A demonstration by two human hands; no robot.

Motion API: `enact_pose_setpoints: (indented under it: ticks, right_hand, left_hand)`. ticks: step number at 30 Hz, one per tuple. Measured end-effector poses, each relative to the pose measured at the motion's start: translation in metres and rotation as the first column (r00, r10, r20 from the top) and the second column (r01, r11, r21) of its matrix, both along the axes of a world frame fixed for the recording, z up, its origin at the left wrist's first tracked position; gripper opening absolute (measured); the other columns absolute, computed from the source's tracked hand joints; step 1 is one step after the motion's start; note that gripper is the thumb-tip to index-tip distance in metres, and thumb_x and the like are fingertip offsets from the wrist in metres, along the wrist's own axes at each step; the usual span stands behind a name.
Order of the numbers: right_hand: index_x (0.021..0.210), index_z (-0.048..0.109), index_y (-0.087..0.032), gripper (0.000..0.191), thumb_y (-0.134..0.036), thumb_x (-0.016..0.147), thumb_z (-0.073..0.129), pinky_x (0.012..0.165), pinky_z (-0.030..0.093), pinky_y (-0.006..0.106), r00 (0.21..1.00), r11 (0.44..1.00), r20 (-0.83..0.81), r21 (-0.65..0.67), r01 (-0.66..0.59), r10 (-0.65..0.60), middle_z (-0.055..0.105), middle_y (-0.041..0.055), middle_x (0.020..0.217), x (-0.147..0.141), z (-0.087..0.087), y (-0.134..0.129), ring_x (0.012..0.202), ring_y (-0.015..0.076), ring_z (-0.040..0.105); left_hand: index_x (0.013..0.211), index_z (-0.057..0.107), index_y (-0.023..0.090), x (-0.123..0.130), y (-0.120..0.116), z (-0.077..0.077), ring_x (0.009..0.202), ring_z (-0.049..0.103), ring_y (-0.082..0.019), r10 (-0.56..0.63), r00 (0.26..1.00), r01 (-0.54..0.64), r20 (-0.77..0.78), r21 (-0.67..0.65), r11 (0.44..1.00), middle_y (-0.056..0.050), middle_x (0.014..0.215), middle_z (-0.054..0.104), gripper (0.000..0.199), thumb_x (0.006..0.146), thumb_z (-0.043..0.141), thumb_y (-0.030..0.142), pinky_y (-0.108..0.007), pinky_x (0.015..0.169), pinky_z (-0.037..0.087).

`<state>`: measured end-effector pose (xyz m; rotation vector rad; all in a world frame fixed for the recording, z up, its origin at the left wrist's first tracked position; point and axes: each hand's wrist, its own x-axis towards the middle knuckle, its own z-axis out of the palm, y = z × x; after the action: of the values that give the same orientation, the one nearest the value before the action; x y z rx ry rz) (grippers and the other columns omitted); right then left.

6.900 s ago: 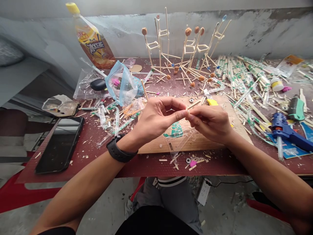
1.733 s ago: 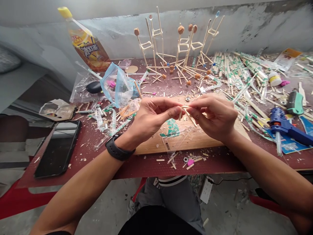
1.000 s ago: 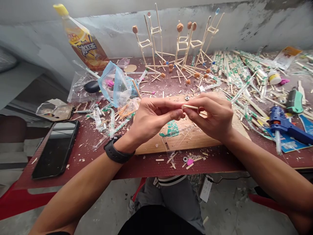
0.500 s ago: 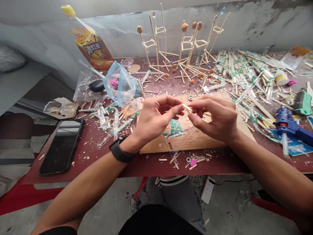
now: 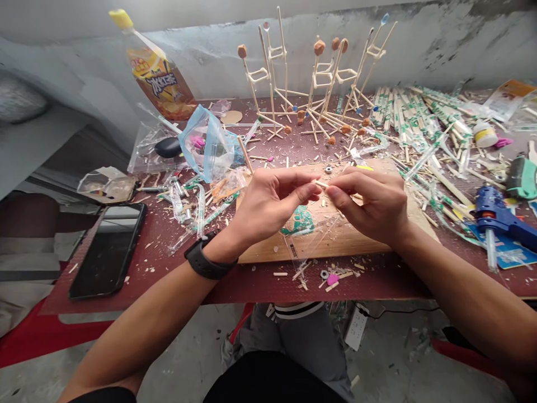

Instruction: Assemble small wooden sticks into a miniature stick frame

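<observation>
A short piece of wooden stick is pinched between my two hands, above the middle of a wooden board. My left hand grips its left end with thumb and fingertips. On the other end, the thumb and index finger of my right hand are closed. Fingers cover part of the stick, so its full length is hidden. Beneath the hands, a clear plastic wrapper with green print lies on the board. A small metal nut sits just beyond the fingers.
Several stick structures with orange lumps stand at the back. Wrapped chopsticks lie piled at the right, near a blue glue gun. At the left are a phone, a blue-edged bag and a drink bottle.
My right thumb and index finger have closed nearer together on the stick. A bit of yellow now shows behind my right hand. The view has shifted slightly.
</observation>
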<state>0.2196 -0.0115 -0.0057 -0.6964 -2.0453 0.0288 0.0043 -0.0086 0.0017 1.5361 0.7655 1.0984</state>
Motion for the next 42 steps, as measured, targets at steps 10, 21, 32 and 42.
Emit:
enact_pose_setpoints:
  ticks: [10, 21, 32, 42]
  right_hand:
    - [0.087, 0.069, -0.025, 0.015, -0.019, 0.1, 0.064, 0.055, 0.047, 0.027, 0.996, 0.997, 0.052, -0.047, -0.066, 0.069, 0.071, -0.0026, 0.072, 0.004, 0.004, 0.002, 0.06, 0.0112, 0.063]
    - [0.084, 0.066, -0.027, 0.017, -0.024, 0.101, 0.063, 0.054, 0.045, 0.03, 0.996, 0.995, 0.083, -0.093, -0.026, 0.033, 0.069, -0.0033, 0.069, 0.009, 0.003, 0.005, 0.056, 0.0116, 0.059]
    - [0.09, 0.065, -0.027, 0.013, -0.021, 0.101, 0.062, 0.06, 0.048, 0.029, 0.992, 0.993, 0.1, -0.092, -0.068, 0.077, 0.067, -0.003, 0.073, 0.008, 0.002, 0.007, 0.062, 0.0123, 0.061]
    - [0.084, 0.063, -0.026, 0.017, -0.024, 0.102, 0.062, 0.056, 0.046, 0.031, 0.997, 0.999, 0.079, -0.052, 0.0, 0.004, 0.066, -0.003, 0.069, 0.007, 0.002, 0.007, 0.056, 0.012, 0.056]
  left_hand:
    - [0.094, 0.078, 0.013, -0.009, 0.004, 0.01, 0.086, 0.081, -0.018, -0.192, 0.981, 0.184, -0.025, -0.196, 0.963, -0.01, 0.092, 0.084, 0.034, 0.083, 0.092, 0.042, -0.027, 0.08, 0.068]
    - [0.1, 0.084, 0.016, -0.012, 0.003, 0.015, 0.092, 0.082, -0.019, -0.196, 0.977, 0.181, -0.081, -0.163, 0.97, -0.011, 0.099, 0.085, 0.026, 0.089, 0.086, 0.041, -0.025, 0.082, 0.067]
    - [0.095, 0.085, 0.017, -0.015, 0.008, 0.01, 0.087, 0.082, -0.019, -0.221, 0.974, 0.205, -0.059, -0.202, 0.958, -0.012, 0.098, 0.085, 0.029, 0.087, 0.088, 0.044, -0.026, 0.077, 0.068]
    - [0.09, 0.083, 0.018, -0.016, 0.008, 0.012, 0.082, 0.082, -0.019, -0.153, 0.988, 0.146, -0.019, -0.196, 0.97, -0.01, 0.09, 0.084, 0.028, 0.085, 0.09, 0.045, -0.028, 0.075, 0.069]
